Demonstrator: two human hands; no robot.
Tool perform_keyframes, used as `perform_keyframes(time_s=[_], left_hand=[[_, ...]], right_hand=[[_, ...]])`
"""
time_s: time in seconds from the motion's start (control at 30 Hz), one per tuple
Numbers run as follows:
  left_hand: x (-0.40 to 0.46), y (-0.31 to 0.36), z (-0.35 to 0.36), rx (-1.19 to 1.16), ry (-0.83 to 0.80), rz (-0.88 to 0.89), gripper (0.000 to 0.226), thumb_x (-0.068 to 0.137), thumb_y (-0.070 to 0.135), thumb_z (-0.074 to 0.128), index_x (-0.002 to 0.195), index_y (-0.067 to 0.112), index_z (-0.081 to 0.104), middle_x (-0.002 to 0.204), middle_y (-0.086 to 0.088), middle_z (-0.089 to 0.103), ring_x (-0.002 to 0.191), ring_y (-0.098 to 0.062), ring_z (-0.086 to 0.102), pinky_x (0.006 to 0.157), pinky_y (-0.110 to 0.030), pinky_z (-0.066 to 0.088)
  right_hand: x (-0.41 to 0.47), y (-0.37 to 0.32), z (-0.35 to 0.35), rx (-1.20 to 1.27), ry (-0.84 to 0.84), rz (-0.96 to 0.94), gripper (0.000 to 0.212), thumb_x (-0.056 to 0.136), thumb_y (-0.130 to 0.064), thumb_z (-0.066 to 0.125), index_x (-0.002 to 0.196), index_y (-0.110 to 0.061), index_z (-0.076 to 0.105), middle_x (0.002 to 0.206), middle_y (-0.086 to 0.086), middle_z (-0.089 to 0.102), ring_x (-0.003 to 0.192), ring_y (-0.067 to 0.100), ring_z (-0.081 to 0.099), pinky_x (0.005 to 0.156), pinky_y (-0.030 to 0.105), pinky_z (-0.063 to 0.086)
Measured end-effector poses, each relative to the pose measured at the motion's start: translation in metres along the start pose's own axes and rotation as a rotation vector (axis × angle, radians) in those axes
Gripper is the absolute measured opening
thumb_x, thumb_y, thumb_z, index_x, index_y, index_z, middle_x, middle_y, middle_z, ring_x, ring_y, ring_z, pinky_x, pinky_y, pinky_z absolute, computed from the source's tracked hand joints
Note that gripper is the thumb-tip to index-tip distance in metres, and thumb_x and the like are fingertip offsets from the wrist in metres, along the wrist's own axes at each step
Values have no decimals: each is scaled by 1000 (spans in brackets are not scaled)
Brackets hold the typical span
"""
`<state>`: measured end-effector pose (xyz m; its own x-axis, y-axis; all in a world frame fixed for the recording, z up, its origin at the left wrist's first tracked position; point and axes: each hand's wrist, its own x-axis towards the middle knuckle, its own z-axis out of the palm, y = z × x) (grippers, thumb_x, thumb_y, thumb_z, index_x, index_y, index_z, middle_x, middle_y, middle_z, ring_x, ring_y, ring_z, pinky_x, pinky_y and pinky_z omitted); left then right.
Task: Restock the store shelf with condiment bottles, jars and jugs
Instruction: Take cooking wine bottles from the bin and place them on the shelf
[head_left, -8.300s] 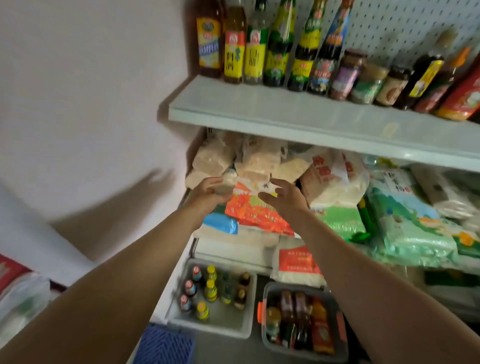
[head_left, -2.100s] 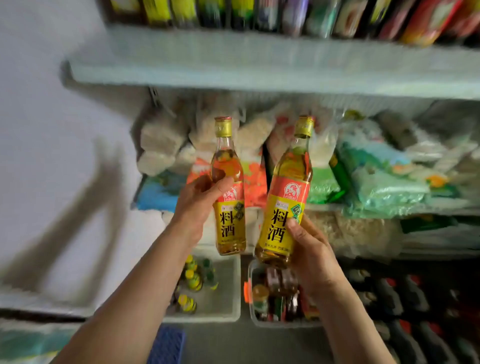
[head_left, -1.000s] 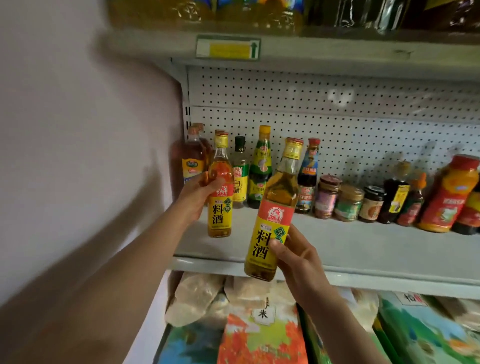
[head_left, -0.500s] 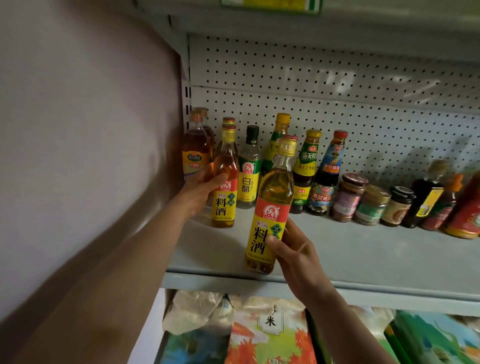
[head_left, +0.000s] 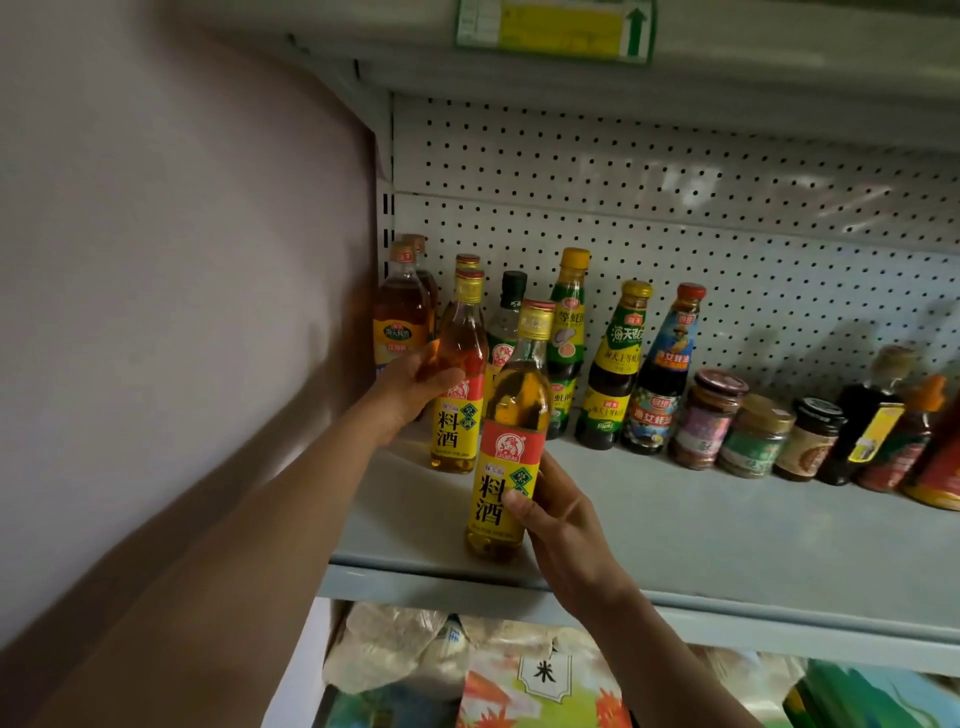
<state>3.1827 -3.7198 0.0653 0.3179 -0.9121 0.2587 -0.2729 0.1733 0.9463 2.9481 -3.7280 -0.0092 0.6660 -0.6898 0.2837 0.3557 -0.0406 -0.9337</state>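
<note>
Two cooking wine bottles are in hand, one per hand, both upright and both headed for the left end of the grey shelf (head_left: 727, 540).

Nearest, the right hand (head_left: 563, 525) wraps the lower label of the front cooking wine bottle (head_left: 506, 441), thumb across the yellow panel. Its base sits at or just above the shelf's front edge; which one I cannot tell. Holding it low keeps the tall bottle steady for sliding back.

Further in, the left hand (head_left: 410, 387) clasps the second cooking wine bottle (head_left: 460, 379) at the shoulder, fingers curled round the glass. Its base looks to be on the shelf, in front of the back row near the left corner. A high grip there probably lets the hand thread between the neighbouring necks.

Both bottles are capped and filled with amber liquid.

Behind them, along the pegboard back (head_left: 675, 218), stands a row: an amber bottle with an orange label (head_left: 400, 317) in the corner, a dark-capped bottle (head_left: 509, 317), a green bottle with a yellow cap (head_left: 569, 332), two dark sauce bottles (head_left: 615, 369), then three small jars (head_left: 709, 415) of paste and more bottles toward the right end. The front strip of shelf beside the right hand is where this bottle would likely go.
</note>
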Motion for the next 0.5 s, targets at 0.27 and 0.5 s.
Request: perform_keyframes(time_s=[0.27, 0.5], left_hand=[[2, -13, 1, -79, 66, 17, 32, 91, 12, 67, 118, 28, 63, 109, 3, 71, 106, -20, 67, 86, -37, 56], [-32, -29, -5, -362, 250, -101, 56, 84, 67, 59, 132, 37, 58, 133, 5, 63, 127, -19, 56, 108, -45, 42]], right_hand=[[24, 13, 25, -109, -80, 31, 57, 97, -1, 59, 150, -15, 43, 138, 10, 62, 129, 29, 58, 104, 43, 50], [31, 20, 26, -233, -54, 26, 62, 99, -9, 60, 155, -17, 35, 141, 3, 62, 131, 22, 58, 108, 42, 49]])
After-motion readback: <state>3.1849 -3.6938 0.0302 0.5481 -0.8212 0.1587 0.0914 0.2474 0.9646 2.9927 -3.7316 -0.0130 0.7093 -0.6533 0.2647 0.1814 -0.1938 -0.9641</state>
